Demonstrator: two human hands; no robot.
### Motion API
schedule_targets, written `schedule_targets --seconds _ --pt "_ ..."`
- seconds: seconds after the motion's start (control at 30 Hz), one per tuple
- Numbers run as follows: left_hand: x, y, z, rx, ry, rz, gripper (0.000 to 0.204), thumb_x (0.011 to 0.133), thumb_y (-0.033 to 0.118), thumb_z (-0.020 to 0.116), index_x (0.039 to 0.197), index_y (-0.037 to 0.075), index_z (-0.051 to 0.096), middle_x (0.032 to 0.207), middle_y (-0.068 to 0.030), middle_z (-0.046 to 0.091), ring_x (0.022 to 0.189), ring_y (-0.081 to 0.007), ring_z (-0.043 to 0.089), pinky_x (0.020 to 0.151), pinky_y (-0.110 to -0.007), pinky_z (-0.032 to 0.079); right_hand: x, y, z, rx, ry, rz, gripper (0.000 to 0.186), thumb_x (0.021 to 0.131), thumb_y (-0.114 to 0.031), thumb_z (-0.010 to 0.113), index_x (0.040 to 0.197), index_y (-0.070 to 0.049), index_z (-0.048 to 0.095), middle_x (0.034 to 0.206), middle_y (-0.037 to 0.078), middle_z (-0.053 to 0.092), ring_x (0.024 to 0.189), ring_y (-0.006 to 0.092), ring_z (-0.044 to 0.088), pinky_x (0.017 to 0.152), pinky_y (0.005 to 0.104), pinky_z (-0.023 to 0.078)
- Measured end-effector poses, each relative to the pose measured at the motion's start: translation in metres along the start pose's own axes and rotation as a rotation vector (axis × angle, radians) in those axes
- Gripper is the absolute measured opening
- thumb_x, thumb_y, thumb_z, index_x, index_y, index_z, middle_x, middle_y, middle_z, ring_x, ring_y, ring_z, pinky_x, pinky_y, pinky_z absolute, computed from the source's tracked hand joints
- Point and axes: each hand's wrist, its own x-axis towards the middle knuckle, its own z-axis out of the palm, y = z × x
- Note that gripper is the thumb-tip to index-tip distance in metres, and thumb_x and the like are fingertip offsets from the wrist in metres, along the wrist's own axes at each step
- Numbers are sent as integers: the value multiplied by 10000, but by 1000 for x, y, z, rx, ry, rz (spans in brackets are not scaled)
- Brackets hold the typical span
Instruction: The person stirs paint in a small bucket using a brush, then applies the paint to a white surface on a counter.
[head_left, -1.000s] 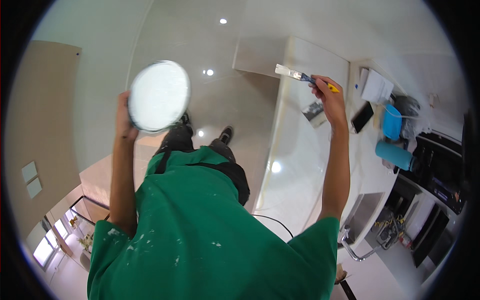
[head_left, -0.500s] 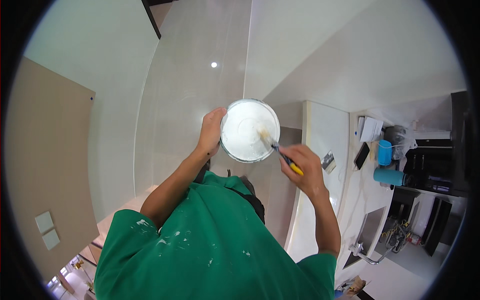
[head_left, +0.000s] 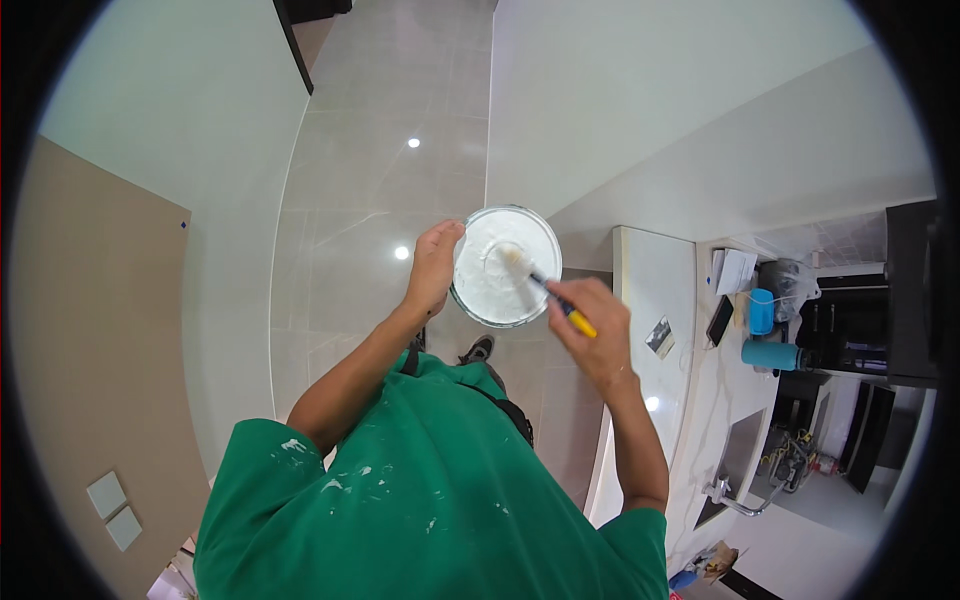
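A round paint bucket [head_left: 487, 290], coated white on the face I see, is held in front of my body over the floor. At its left rim my left hand [head_left: 434, 268] is closed, the fingers partly hidden behind the side. My right hand [head_left: 598, 325] grips a paintbrush [head_left: 546, 285] by its dark blue and yellow handle. The pale bristles point up and left and touch the white surface near a faint ring in its middle. Whether that surface is a lid or paint inside, I cannot tell.
A marbled counter [head_left: 720, 415] runs along the right, with a phone [head_left: 720, 317], a teal bottle [head_left: 772, 354], a blue container [head_left: 761, 312] and a sink tap [head_left: 735, 500]. A white wall [head_left: 225, 200] and a beige panel [head_left: 110, 330] stand left. My shoe [head_left: 480, 348] shows below the bucket.
The brush has moved up and left across the white surface, from right of the ring onto it. My right hand has come slightly left. The view has shifted, and my shoe shows more clearly.
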Motion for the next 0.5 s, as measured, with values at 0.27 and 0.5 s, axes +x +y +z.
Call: schedule_targets --seconds 0.27,0.5 --pt "-8 -3 5 150 49 146 298 1052 208 525 1093 -41 684 986 -24 671 897 -81 578 808 -245 469 3 -5 -2 28 -126 -51 245 820 -28 778 1063 -13 744 914 153 711 796 305 679 715 370 545" --pt "-6 -7 23 61 31 86 298 1053 215 525 1068 -31 692 942 -15 672 872 -80 579 792 -235 467 9 5 -13 -17 -174 -47 229 817 -31 781 1044 -19 752 933 135 714 819 295 684 740 347 556"
